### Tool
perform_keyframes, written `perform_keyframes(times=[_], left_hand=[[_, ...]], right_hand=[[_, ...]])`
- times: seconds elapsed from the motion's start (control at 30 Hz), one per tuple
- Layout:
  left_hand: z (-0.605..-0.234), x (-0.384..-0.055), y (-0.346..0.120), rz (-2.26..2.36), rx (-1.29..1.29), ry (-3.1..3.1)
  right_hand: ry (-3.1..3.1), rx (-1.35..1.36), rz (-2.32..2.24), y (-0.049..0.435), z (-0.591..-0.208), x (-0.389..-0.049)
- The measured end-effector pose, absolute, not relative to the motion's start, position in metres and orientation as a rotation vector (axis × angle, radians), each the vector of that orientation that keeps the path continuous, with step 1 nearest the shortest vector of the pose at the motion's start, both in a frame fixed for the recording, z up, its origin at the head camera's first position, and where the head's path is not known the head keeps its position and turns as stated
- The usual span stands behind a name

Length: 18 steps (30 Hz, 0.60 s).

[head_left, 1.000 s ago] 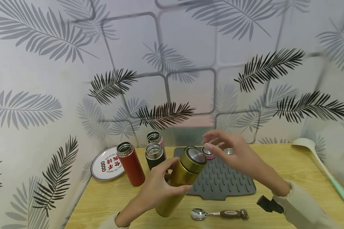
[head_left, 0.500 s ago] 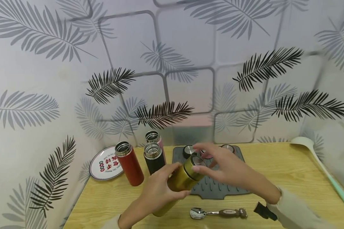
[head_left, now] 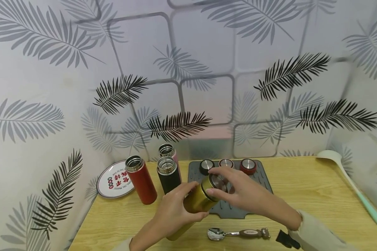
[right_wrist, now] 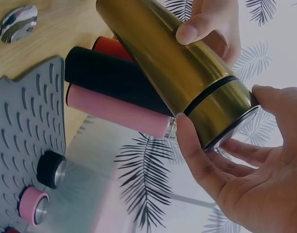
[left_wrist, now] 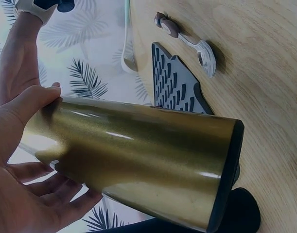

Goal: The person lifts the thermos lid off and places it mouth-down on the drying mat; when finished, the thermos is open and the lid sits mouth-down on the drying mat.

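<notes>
My left hand (head_left: 172, 209) grips a gold thermos flask (left_wrist: 138, 150) around its body and holds it tilted, with its top leaning to the right. The fingers and thumb of my right hand (head_left: 242, 191) pinch the flask's gold lid (right_wrist: 226, 114), which sits on the neck above a dark ring. Behind the left hand stand three lidless flasks: a red flask (head_left: 142, 183), a black flask (head_left: 169, 177) and a pink flask (right_wrist: 119, 109), their steel mouths showing. A black lid (head_left: 206, 166), a pink lid (head_left: 226, 163) and a red lid (head_left: 248, 166) rest on a grey mat.
The grey drying mat (head_left: 265, 177) lies at the back of the wooden table (head_left: 301, 195). In front of it is a spoon (head_left: 238, 234) with a brown bear handle. A white plate (head_left: 114, 181) leans at the far left. A ladle (head_left: 358, 188) lies on the right.
My right hand has come down and left onto the gold flask's lid. The flask has tilted further to the right, and the lids on the mat have come into view.
</notes>
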<state>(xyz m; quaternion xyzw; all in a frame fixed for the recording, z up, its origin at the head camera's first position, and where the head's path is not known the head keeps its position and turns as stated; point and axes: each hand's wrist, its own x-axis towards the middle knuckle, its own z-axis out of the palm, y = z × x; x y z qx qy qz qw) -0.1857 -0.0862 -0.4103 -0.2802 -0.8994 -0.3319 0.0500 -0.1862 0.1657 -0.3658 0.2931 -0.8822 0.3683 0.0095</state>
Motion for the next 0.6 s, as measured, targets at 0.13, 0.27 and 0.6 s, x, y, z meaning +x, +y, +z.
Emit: perform_keyframes(times=[0.13, 0.27, 0.6], left_hand=[[-0.411, -0.184, -0.087, -1.003, -0.862, -2.73], [-0.412, -0.183, -0.088, -1.008, -0.876, -2.717], [-0.411, -0.181, -0.088, -0.961, -0.885, -2.711]], right_hand=[[-2.723, 0.956, 1.256, 0.166, -0.369, -0.187], [-2.65, 1.064, 1.318, 0.169, -0.369, -0.188], [-2.571, 1.343, 1.261, 0.178, -0.368, -0.189]])
